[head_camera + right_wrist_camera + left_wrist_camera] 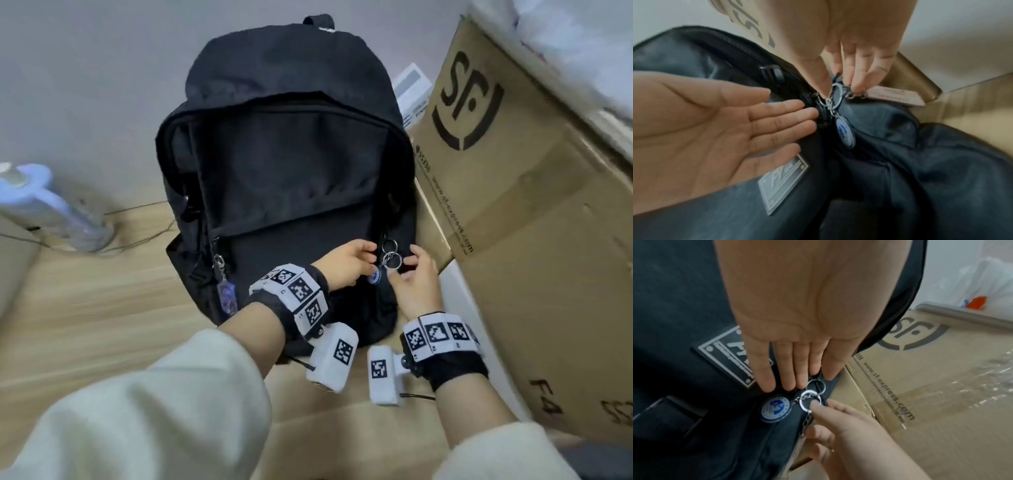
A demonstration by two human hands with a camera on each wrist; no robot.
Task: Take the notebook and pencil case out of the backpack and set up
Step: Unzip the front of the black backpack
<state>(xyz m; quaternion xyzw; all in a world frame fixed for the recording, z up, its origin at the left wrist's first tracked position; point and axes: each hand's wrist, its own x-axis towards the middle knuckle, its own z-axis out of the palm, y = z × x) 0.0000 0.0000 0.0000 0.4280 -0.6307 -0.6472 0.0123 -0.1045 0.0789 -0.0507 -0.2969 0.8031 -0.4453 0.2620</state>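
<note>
A black backpack (pixel 284 164) lies on a wooden surface, its top leaning on the wall and its main zipper closed. On its right side a metal key ring (pixel 393 262) (pixel 809 400) (pixel 836 92) hangs from the zipper, with a round blue charm (pixel 374 275) (pixel 774 408) on a chain. My left hand (pixel 346 263) (pixel 795 366) rests on the fabric with straight fingers, just left of the ring. Thumb and fingers of my right hand (pixel 411 277) (pixel 849 65) pinch the ring. No notebook or pencil case shows.
A big cardboard box (pixel 513 171) printed "SF" stands tight against the backpack's right side. A pale lavender device (pixel 41 205) with a cable sits at the left. Another charm (pixel 226 294) hangs from the left zipper. A white tag (pixel 896 95) lies by the ring.
</note>
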